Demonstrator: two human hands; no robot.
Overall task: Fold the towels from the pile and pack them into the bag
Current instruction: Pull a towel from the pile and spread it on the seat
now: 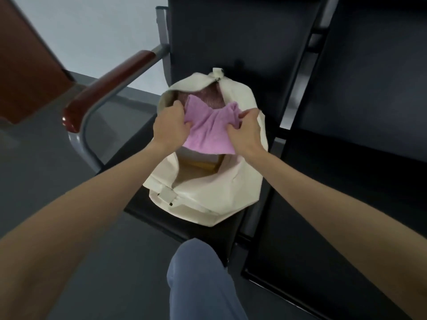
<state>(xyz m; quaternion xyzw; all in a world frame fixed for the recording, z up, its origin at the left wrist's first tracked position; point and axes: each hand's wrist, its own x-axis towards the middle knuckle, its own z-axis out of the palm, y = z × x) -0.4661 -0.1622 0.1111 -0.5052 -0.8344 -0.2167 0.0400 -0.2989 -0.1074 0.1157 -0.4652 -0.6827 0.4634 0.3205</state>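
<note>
Both hands grip one folded lilac terry-cloth towel [209, 132] over the open mouth of the bag. Left hand [171, 127]: fingers curled round the towel's left edge, thumb on top. Right hand [246, 132]: fingers pinching the towel's right edge, bunching the cloth there. Between the hands the towel sags slightly; its far edge dips into the opening while its near edge hangs over the middle of the opening.

Beneath the hands lies the cream canvas zip-top bag [215, 190], unzipped along its length, with the zip's closed end and a small tab nearest the person. Beyond the hands, deeper in the far end of the bag, a duller pink cloth [213, 95] shows, probably a towel already packed. Just below the held towel a white and brown flat object [198, 162] lies inside; what it is cannot be told.

The bag rests on a black padded seat [161, 218] with a dark red wooden armrest [111, 86] to the left of the left hand. No pile of towels is in view.

Step in hand, as judged: packing. The next move calls for lowering the towel flat into the opening, keeping the fold intact, then releasing both edges clear of the zip.
</note>
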